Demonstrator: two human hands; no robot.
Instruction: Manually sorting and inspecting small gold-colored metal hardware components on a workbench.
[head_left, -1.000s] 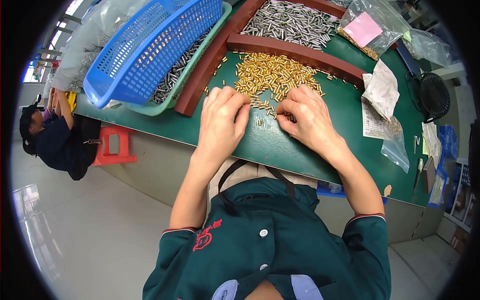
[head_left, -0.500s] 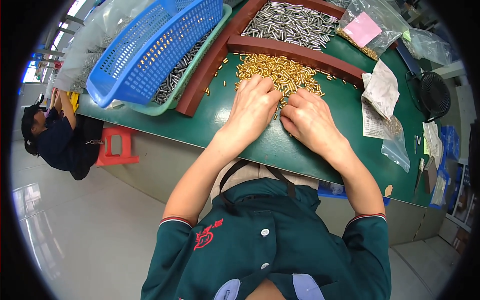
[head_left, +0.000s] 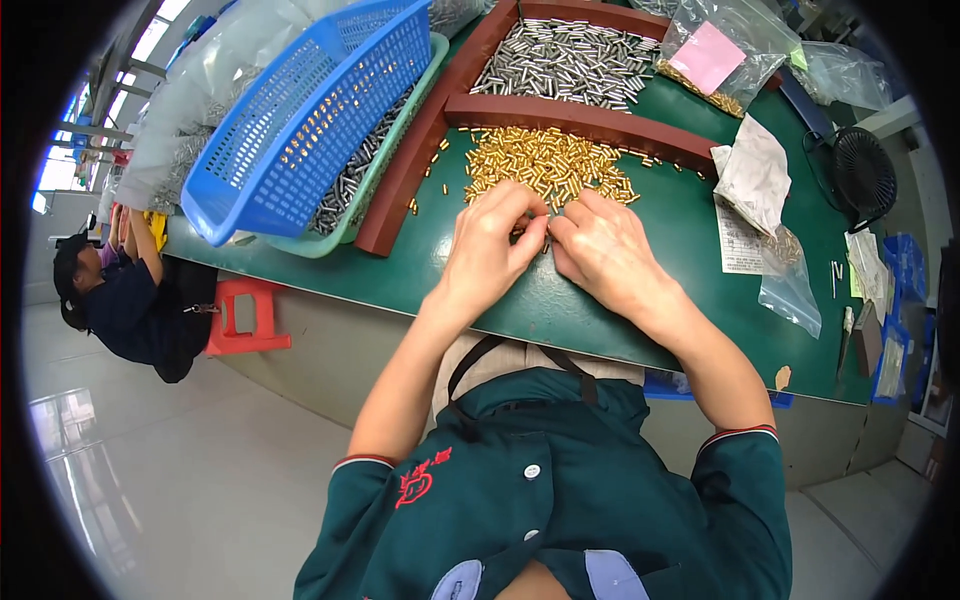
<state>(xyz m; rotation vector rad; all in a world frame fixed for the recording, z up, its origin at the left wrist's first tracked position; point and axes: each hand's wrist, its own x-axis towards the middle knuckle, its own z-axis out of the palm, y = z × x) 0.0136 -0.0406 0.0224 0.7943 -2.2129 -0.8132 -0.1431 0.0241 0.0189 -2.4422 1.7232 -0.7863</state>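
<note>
A pile of small gold-coloured metal cylinders (head_left: 545,158) is spread on the green table (head_left: 535,300), just beyond my hands. My left hand (head_left: 490,240) is closed, its thumb and forefinger pinched together in a ring. Close against it, my right hand (head_left: 607,245) has its fingers curled inward, fingertips nearly meeting those of the left. A small metal piece (head_left: 546,245) shows between the two thumbs. What each hand grips is mostly hidden by the fingers. A brown bar (head_left: 590,125) separates the gold pile from silver pins (head_left: 565,62) beyond it.
On the left, a blue basket (head_left: 265,185) leans over a green tray (head_left: 375,165) of dark pins. At right lie crumpled paper (head_left: 755,175), a clear bag (head_left: 790,300) and a black fan (head_left: 865,180). Another person (head_left: 125,295) sits far left beside a red stool (head_left: 245,318).
Both hands have drawn back from the gold pile toward the table's near edge. The left thumb and forefinger now form a pinch, and the fingertips of both hands have come together.
</note>
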